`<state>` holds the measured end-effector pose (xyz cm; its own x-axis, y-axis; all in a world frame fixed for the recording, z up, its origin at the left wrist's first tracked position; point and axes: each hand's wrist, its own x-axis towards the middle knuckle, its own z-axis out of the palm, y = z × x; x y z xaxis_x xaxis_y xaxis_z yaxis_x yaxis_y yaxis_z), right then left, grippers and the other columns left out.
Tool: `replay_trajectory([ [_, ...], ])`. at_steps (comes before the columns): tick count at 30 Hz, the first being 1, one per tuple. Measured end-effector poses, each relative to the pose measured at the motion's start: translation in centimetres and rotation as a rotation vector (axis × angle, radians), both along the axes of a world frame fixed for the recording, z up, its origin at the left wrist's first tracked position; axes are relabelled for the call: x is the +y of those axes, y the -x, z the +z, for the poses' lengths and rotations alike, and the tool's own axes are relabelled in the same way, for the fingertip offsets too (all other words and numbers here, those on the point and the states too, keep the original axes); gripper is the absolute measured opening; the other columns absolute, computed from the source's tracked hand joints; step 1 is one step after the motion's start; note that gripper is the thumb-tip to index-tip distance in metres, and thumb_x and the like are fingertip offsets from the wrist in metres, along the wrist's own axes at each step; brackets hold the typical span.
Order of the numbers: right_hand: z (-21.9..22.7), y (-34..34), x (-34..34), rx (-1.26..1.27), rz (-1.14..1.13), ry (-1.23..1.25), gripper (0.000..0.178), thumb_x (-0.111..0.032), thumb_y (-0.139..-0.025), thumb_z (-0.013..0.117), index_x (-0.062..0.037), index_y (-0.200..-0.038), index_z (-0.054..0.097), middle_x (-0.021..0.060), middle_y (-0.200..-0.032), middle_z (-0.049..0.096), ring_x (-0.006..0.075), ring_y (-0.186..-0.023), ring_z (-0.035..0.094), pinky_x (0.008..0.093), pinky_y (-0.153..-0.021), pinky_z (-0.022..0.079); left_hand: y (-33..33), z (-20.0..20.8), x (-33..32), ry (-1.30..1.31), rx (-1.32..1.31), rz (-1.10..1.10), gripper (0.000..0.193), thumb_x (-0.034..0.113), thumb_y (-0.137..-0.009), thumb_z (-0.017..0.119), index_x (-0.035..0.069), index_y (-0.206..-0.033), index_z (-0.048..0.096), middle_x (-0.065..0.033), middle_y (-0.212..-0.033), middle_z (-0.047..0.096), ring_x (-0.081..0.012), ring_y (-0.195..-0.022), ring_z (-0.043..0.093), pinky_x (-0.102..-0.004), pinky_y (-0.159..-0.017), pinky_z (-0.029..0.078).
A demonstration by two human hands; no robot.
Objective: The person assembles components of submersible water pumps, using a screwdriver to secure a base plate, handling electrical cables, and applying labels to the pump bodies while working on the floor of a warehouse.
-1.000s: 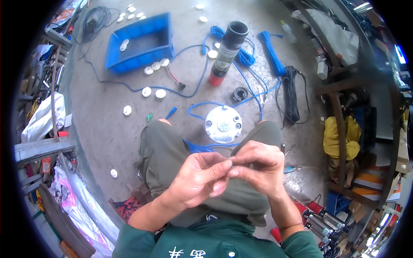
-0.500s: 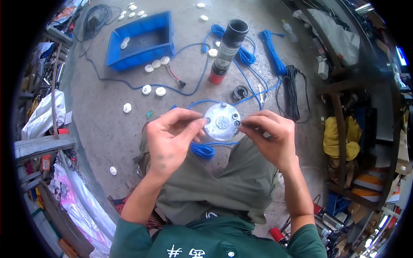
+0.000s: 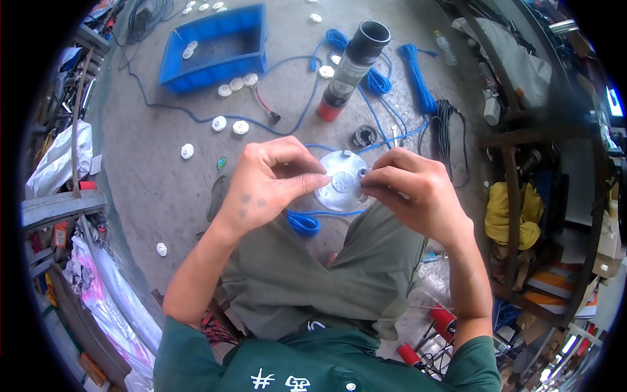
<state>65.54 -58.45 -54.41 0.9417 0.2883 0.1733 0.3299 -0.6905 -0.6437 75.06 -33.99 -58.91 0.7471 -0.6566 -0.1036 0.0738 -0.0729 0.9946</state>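
A round, silvery metal disc [image 3: 341, 186] with a small tab on its far edge is between my hands, above my knees. My left hand [image 3: 271, 179] is closed, its thumb and forefinger pinching the disc's left edge. My right hand [image 3: 411, 186] is closed too, with fingertips pressed at the right edge beside a dark ring-lined hole [image 3: 362, 173]. Those fingertips hide part of that rim, so any small piece between them cannot be made out. Just beyond the disc, a black ring-shaped part [image 3: 364, 136] rests on the concrete floor.
A black and red cylinder [image 3: 349, 72] stands ahead, among blue cable coils [image 3: 418, 78]. Left of it is a blue plastic bin [image 3: 215, 49] with several white round pieces [image 3: 240, 127] around it. Cluttered racks [image 3: 516, 196] line the right; bundled plastic [image 3: 117, 294] lies at left.
My left thumb and fingers have shifted inward over the disc's left side, covering its hole there. My right hand stays at the right edge. The view has shifted slightly.
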Motion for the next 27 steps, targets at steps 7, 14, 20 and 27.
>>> replay_trajectory([
  [7,0.5,-0.6,-0.4,0.058,0.064,0.020,0.012,-0.005,-0.085,0.073,-0.0025,-0.097,0.071,0.0120,-0.092,0.067,0.0331,-0.082,0.068,0.0408,-0.069,0.055,-1.8,0.8,0.3,-0.067,-0.222,-0.181,0.012,-0.001,-0.080,0.083,0.000,-0.091,0.078,-0.0026,-0.089,0.068,-0.0059,-0.075,0.061,-0.0217,-0.062,0.047],
  [14,1.0,-0.5,-0.1,-0.004,0.088,0.191,0.009,-0.007,-0.086,0.069,-0.0026,-0.091,0.063,0.0117,-0.085,0.060,0.0328,-0.077,0.065,0.0433,-0.066,0.054,-2.3,0.6,-0.1,-0.044,-0.333,-0.199,0.012,0.000,-0.078,0.082,-0.001,-0.088,0.076,-0.0053,-0.085,0.068,-0.0116,-0.073,0.064,-0.0260,-0.062,0.048],
  [20,1.2,-0.7,0.2,-0.119,0.174,0.388,0.013,-0.010,-0.079,0.067,-0.0013,-0.082,0.058,0.0114,-0.087,0.059,0.0271,-0.085,0.066,0.0391,-0.068,0.057,-1.8,0.5,0.1,-0.064,-0.731,-0.231,0.019,-0.005,-0.077,0.078,-0.002,-0.096,0.076,-0.0089,-0.085,0.068,-0.0183,-0.072,0.065,-0.0298,-0.063,0.050],
  [27,1.5,-1.1,-0.5,-0.150,0.245,0.453,0.013,-0.010,-0.077,0.069,0.0011,-0.082,0.064,0.0123,-0.089,0.063,0.0273,-0.086,0.069,0.0385,-0.070,0.061,-2.0,1.0,-0.6,-0.105,-0.575,-0.185,0.018,-0.005,-0.074,0.081,-0.003,-0.091,0.075,-0.0073,-0.081,0.066,-0.0150,-0.070,0.063,-0.0277,-0.062,0.049],
])
